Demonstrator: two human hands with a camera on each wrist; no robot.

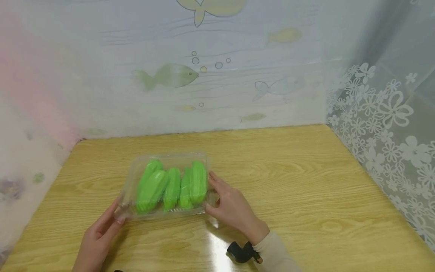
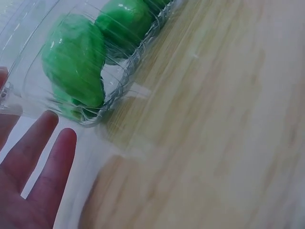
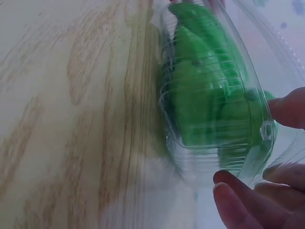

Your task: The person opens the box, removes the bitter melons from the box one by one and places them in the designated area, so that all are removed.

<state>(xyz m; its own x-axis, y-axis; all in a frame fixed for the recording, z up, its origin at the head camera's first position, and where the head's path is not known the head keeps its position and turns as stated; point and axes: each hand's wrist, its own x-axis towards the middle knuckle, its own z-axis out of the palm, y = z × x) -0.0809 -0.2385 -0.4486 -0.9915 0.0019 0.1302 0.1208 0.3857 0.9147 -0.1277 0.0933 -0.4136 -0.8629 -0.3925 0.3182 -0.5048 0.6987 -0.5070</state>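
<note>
The left grip and right grip pinch opposite ends of the clear box, left of centre over the counter. Green pieces already lie inside; whether the box still needs closing, I can't tell from here.

Cream sleeve, black wrist piece
The plain sleeve ends at the right wrist; the rounded, bent black piece sits beside it.

Topmost wall drawing cut off; clear container cropped in left wrist view
</note>
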